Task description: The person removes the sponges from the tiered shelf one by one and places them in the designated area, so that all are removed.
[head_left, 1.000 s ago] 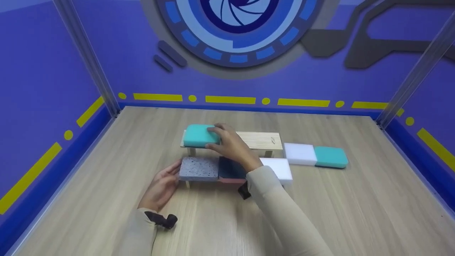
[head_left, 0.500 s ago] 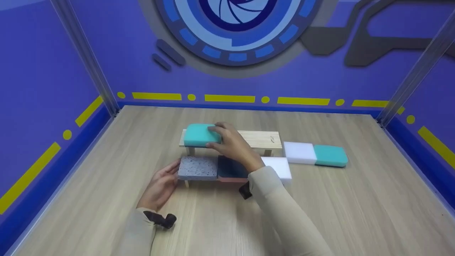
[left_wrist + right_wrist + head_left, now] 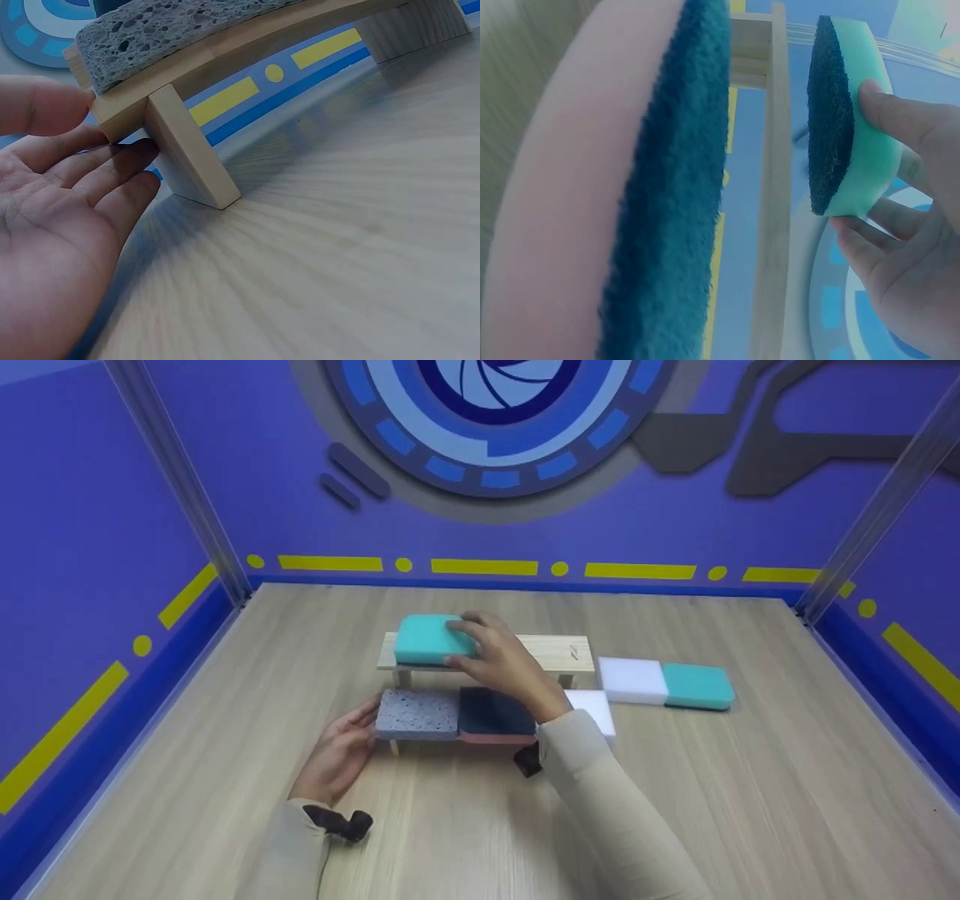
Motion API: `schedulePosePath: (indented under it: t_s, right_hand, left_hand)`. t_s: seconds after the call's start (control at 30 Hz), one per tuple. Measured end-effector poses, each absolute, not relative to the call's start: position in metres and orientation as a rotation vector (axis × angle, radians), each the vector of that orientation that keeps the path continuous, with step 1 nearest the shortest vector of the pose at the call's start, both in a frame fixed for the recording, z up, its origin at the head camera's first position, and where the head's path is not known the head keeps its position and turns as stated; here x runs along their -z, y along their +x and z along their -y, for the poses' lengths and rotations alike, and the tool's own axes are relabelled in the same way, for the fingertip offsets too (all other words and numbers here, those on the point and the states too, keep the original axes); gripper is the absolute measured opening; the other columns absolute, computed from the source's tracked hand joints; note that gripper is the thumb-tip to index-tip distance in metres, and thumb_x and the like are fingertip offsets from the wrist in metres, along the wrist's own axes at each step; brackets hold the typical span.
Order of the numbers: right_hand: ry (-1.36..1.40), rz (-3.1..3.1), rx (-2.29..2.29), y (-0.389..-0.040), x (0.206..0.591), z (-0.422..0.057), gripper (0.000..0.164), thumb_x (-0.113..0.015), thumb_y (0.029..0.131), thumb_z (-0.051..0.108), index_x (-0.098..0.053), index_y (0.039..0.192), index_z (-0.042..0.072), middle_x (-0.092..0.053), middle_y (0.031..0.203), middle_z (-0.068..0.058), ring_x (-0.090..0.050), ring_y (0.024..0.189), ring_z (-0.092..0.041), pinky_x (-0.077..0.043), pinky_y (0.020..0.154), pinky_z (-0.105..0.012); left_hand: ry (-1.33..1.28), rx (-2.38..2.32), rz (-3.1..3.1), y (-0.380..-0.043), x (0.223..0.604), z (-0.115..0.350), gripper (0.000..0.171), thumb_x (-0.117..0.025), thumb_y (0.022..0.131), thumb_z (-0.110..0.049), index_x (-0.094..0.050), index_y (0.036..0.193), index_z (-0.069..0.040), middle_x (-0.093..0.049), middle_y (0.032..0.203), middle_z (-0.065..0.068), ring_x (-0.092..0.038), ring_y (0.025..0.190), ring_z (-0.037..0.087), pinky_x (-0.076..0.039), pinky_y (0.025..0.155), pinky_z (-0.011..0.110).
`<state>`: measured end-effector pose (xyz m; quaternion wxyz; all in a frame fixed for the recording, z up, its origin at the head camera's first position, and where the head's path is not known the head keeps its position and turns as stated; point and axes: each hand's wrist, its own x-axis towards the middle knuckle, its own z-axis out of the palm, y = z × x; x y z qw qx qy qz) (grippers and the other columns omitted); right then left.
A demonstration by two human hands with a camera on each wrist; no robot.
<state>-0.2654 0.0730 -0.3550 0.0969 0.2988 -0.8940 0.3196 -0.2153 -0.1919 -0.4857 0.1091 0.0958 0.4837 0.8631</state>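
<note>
My right hand grips a teal sponge by its right side. The right wrist view shows that sponge with its dark scouring side facing the rear wooden stand, a gap between them. At the front stand, my left hand holds the left end, thumb at the board's corner and fingers beneath by the leg. On this front stand sit a grey pumice stone, a pink sponge with its dark scouring side up, and a white sponge, partly hidden by the right sleeve.
The rear wooden stand has bare board right of the right hand. Beyond its right end, a white sponge and another teal sponge lie side by side on the table. Blue patterned walls enclose the back and sides.
My right hand has lifted the teal sponge off the rear stand and shifted it slightly right. The left hand stays at the front stand's end.
</note>
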Motion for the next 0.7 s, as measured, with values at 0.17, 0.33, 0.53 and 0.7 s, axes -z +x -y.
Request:
schedulePosePath:
  t_s: [0.17,0.33,0.53,0.7]
  right_hand:
    - [0.888,2.642,-0.929,-0.262,0.352,-0.079,0.054,-0.070,0.087,0.030,-0.056,0.134,0.007,-0.049,0.141,-0.017,-0.044,0.132,-0.031,-0.038,0.112,-0.041]
    - [0.887,2.644,-0.935,-0.259,0.349,-0.086,0.055,-0.069,0.087,0.032,-0.056,0.134,0.008,-0.048,0.142,-0.017,-0.043,0.133,-0.031,-0.039,0.112,-0.043]
    - [0.892,2.640,-0.953,-0.255,0.347,-0.093,0.055,-0.069,0.087,0.032,-0.055,0.135,0.009,-0.047,0.143,-0.015,-0.043,0.134,-0.029,-0.039,0.112,-0.043]
    - [0.881,2.631,-0.965,-0.252,0.346,-0.098,0.054,-0.069,0.087,0.032,-0.056,0.135,0.010,-0.047,0.143,-0.013,-0.043,0.134,-0.028,-0.040,0.111,-0.043]
  left_hand:
    - [0.251,-2.535,-1.428,-0.215,0.485,0.192,0.070,-0.032,0.081,0.019,-0.012,0.147,0.013,-0.009,0.156,0.030,-0.055,0.119,0.010,-0.043,0.106,0.023]
    - [0.191,-2.549,-1.403,-0.216,0.484,0.190,0.069,-0.031,0.082,0.019,-0.015,0.148,0.011,-0.014,0.157,0.027,-0.055,0.120,0.012,-0.043,0.105,0.023]
    - [0.217,-2.555,-1.377,-0.217,0.485,0.190,0.068,-0.029,0.082,0.019,-0.014,0.148,0.012,-0.014,0.157,0.028,-0.054,0.122,0.013,-0.041,0.108,0.024]
    - [0.222,-2.554,-1.379,-0.216,0.485,0.190,0.068,-0.030,0.083,0.018,-0.013,0.148,0.012,-0.014,0.157,0.028,-0.054,0.121,0.012,-0.040,0.108,0.024]
